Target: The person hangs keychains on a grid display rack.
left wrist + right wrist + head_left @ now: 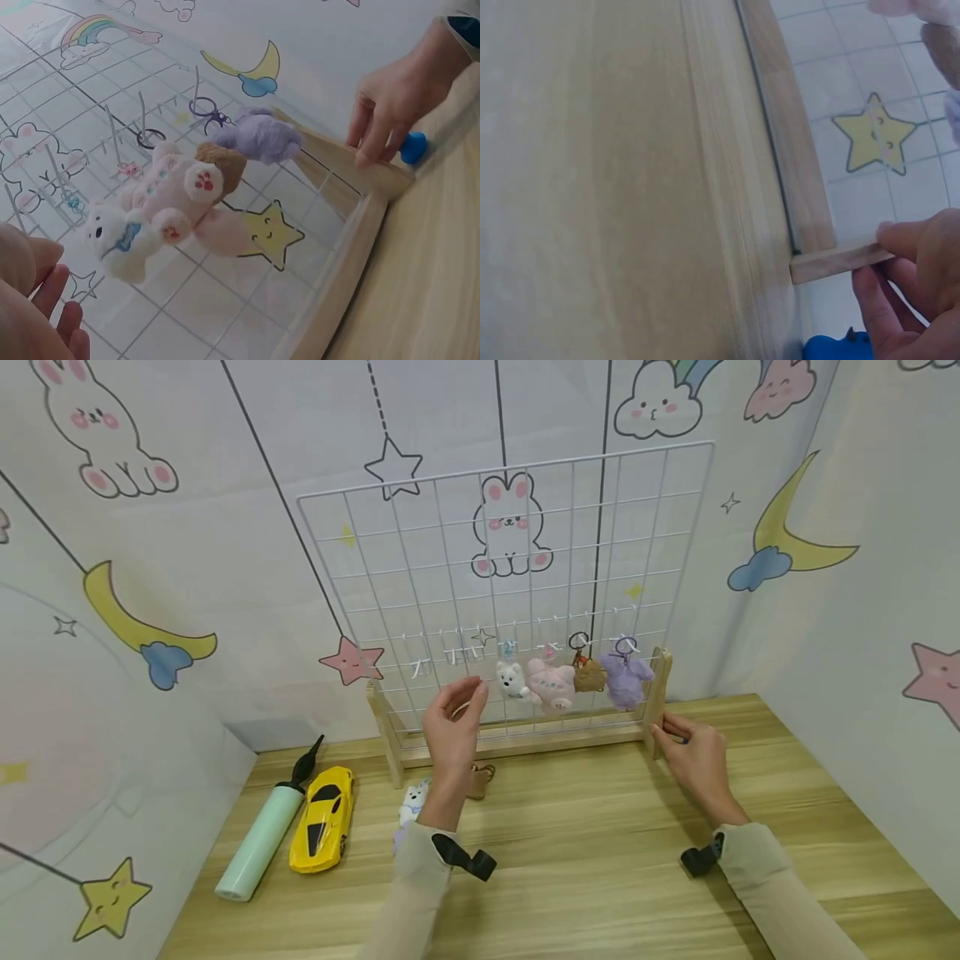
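Observation:
A white wire grid [420, 568] stands in a wooden base [525, 743]. Hanging from its hooks are a white bear plush keychain [512, 679], a pink plush [552, 685], a brown plush [590, 676] and a purple plush [626, 681]. My left hand [452, 727] is raised in front of the grid, just left of the white bear, its fingers loosely bent around nothing. With thumb and fingers, my right hand [696, 758] pinches the right wooden upright [840, 262] of the base. The left wrist view catches only part of my left hand [37, 300].
Left on the table lie a yellow toy car [322, 820] and a mint-green pump [262, 843] with a black nozzle. Behind my left forearm are a white plush [413, 802] and a brown plush [477, 782]. A blue object [412, 148] sits beyond the right upright.

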`<state>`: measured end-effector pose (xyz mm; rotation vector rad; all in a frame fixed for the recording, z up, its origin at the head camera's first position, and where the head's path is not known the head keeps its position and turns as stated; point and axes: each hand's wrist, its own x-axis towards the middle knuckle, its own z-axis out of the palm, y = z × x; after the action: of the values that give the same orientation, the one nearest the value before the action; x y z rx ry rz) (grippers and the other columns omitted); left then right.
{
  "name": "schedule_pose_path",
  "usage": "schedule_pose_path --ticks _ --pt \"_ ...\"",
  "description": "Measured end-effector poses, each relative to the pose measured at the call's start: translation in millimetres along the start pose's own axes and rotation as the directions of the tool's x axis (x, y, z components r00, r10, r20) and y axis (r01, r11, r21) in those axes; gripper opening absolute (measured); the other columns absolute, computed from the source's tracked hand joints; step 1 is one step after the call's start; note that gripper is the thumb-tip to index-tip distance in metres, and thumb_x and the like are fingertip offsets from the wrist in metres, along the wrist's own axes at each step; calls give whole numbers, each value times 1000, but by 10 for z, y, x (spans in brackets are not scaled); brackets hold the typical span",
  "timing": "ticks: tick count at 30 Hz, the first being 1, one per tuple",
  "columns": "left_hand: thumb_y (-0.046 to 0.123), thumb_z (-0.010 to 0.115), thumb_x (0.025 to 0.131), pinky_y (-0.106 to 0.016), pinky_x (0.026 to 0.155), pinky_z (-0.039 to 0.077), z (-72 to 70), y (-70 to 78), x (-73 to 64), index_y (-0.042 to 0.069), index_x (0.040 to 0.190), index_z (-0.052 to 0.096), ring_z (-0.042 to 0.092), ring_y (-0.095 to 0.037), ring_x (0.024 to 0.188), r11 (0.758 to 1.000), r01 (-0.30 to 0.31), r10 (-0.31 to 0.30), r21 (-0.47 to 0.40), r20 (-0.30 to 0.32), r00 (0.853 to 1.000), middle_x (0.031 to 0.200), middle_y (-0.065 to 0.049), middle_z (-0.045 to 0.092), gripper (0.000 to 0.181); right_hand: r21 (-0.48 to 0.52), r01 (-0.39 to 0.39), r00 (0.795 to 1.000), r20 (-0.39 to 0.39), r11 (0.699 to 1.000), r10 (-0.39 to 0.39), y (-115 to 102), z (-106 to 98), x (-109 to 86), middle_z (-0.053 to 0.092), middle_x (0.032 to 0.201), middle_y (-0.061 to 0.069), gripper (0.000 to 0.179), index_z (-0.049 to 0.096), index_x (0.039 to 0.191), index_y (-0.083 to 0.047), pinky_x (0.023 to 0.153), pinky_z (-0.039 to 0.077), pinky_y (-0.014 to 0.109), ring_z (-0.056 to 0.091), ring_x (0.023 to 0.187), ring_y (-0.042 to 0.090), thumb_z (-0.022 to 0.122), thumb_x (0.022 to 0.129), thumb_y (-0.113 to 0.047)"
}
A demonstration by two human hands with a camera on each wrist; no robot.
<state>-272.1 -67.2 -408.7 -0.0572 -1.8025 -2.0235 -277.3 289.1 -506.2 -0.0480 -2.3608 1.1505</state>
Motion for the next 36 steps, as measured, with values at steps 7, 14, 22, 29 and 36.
schedule_pose_path --ticks 7,14,22,29,36 --pt "23 80 101 -23 93 58 -413 -110 -194 10 114 81 73 -14 102 987 35 -59 158 148 987 115 -10 79 19 9 -6 1000 6 1000 6 -47 -14 -9 79 117 24 38 75 130 5 69 41 -5 79 107 42 81 99 -15" --pt "18 80 100 -22 88 60 -903 -216 -460 10 110 82 74 -15 98 911 8 -138 412 286 948 108 -6 81 13 14 -2 1000 16 1000 2 -63 14 -9 79 118 25 38 75 130 5 69 41 -5 79 106 43 81 99 -15" --pt "22 81 99 -22 73 59 -1533 -141 -643 16 100 81 70 -6 79 755 -146 -239 639 475 847 89 7 78 6 31 -7 1000 11 1000 6 -97 42 -7 79 118 25 39 75 131 4 67 45 -3 78 107 43 81 99 -16" --pt "11 87 91 -32 88 57 -1800 15 -745 18 108 80 66 -14 100 666 -429 -298 611 744 598 110 3 78 20 24 -4 1000 -17 1000 4 -115 7 -16 79 116 24 37 76 129 3 70 44 -3 78 106 42 82 98 -16" --pt "-5 83 87 -39 93 58 -1692 20 -831 17 103 80 67 -16 102 555 -595 -234 581 796 559 105 5 77 27 9 -9 1000 -26 1000 9 -65 9 -28 80 115 22 37 77 128 2 72 45 -4 71 93 -11 83 98 -19"
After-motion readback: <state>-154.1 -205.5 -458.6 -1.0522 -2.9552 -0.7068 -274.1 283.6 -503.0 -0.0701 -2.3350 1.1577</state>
